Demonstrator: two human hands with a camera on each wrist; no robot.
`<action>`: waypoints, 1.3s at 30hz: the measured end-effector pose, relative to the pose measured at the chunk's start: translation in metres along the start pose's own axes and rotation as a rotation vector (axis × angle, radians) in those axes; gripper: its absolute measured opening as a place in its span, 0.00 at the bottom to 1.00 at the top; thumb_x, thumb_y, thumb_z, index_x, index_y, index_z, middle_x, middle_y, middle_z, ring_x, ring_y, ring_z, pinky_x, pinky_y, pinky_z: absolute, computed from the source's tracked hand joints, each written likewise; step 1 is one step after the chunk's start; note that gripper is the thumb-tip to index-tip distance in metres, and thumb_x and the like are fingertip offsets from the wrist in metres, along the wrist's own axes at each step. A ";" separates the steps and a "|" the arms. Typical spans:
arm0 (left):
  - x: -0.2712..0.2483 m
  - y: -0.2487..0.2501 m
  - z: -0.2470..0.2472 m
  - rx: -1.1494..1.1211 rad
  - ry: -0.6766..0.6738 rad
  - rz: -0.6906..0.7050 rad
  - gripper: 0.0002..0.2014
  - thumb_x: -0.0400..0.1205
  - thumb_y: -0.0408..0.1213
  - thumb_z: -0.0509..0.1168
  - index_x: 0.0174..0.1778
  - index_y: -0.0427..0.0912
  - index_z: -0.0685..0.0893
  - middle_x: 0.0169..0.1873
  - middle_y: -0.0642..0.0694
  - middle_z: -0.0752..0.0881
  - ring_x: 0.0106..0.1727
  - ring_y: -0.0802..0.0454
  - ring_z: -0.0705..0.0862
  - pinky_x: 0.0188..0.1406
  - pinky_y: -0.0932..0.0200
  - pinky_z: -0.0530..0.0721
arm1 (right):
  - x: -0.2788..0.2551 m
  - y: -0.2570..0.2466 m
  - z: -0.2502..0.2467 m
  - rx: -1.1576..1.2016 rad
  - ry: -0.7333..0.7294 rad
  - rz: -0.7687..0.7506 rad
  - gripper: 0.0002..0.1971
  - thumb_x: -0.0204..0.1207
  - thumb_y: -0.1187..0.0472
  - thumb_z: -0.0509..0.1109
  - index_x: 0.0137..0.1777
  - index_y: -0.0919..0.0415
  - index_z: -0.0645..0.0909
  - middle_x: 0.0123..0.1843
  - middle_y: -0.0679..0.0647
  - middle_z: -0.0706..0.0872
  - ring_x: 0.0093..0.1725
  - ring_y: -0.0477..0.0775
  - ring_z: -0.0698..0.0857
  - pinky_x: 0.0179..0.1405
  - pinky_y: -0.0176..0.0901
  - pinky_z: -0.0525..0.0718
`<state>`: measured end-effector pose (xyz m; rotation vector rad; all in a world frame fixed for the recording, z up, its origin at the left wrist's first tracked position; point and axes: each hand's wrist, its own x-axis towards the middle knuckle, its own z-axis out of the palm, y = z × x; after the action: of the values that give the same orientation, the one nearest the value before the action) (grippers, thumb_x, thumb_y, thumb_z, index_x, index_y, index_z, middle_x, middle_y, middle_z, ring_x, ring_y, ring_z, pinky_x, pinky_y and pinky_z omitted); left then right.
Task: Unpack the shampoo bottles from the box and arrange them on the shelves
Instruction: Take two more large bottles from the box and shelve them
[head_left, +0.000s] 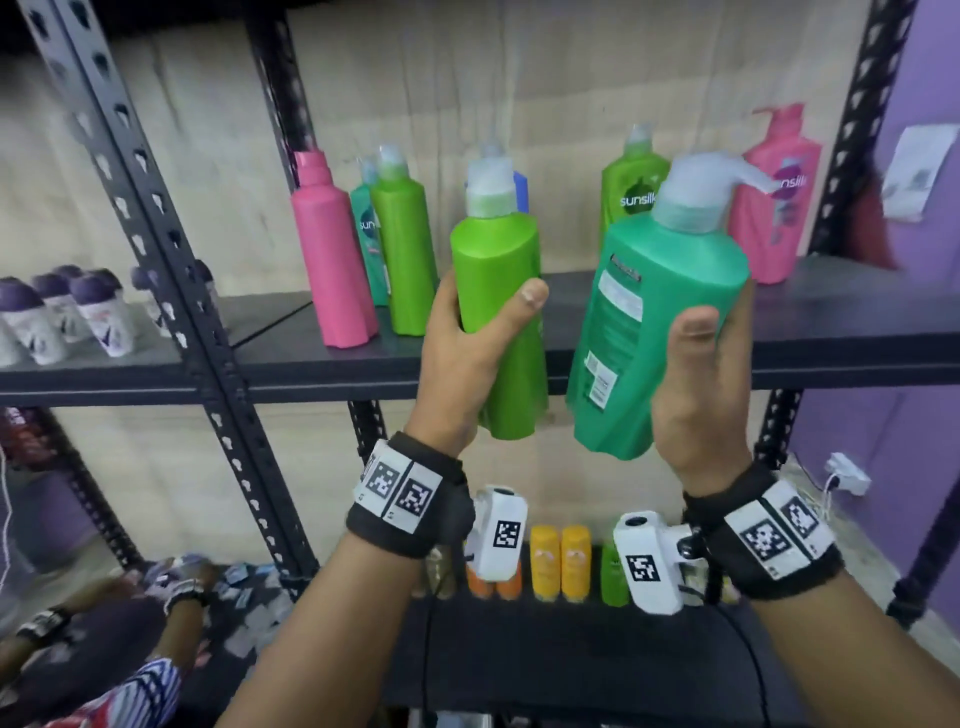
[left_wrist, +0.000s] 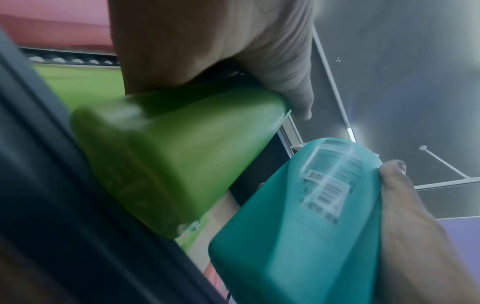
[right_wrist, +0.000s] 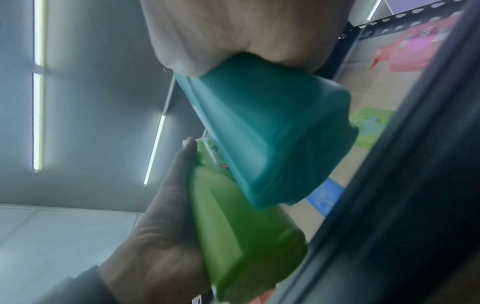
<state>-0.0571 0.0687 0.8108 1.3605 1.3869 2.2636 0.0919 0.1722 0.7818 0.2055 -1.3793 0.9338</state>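
1. While both hands are raised in front of the middle shelf (head_left: 649, 358), we carry one shampoo bottle in each, so two can be placed in one trip.
2. Our left hand (head_left: 467, 358) is closed around the lime-green pump bottle (head_left: 496, 291), with the thumb across its near face and the fingers behind it. The grip is on the lower half of the body, probably so the base stays free to meet the shelf.
3. Our right hand (head_left: 698, 395) grips the larger teal-green pump bottle (head_left: 660, 312) in the same way; its back label with the barcode faces us, so we think it must be turned before it stands like the others.
4. Both bottles are held almost upright, tilted slightly, near each other but apart. Their bases hang below the front edge of the shelf, so they are not yet set down.
5. On the shelf behind them already stand a pink bottle (head_left: 332, 260), a teal and a lime-green bottle at the left, and a green Sunsilk bottle (head_left: 631, 192) and a pink pump bottle (head_left: 779, 202) at the right. The open middle between these groups is, in our judgement, the place for the two in hand.
6. The box is not visible in any view.
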 end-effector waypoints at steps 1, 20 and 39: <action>0.008 0.005 0.001 -0.004 -0.001 0.022 0.27 0.66 0.66 0.81 0.59 0.64 0.86 0.56 0.52 0.92 0.58 0.51 0.91 0.58 0.46 0.91 | 0.011 -0.002 0.004 0.001 -0.004 -0.013 0.31 0.87 0.37 0.61 0.80 0.59 0.66 0.71 0.52 0.82 0.68 0.59 0.83 0.68 0.57 0.81; 0.083 -0.018 0.005 -0.035 0.083 -0.003 0.26 0.69 0.57 0.85 0.60 0.52 0.88 0.53 0.48 0.94 0.56 0.48 0.93 0.58 0.42 0.92 | 0.081 0.043 0.040 -0.360 0.015 0.255 0.33 0.79 0.27 0.58 0.79 0.43 0.70 0.60 0.33 0.87 0.58 0.34 0.86 0.55 0.29 0.80; 0.149 -0.054 0.001 0.124 0.081 -0.174 0.46 0.64 0.61 0.85 0.78 0.53 0.75 0.62 0.50 0.90 0.62 0.49 0.90 0.67 0.40 0.87 | 0.139 0.117 0.055 -0.508 -0.152 0.499 0.34 0.90 0.42 0.57 0.90 0.50 0.49 0.80 0.62 0.76 0.72 0.64 0.82 0.68 0.47 0.77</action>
<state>-0.1580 0.1798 0.8605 1.1422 1.6279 2.1735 -0.0395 0.2737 0.8739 -0.4821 -1.8043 0.9462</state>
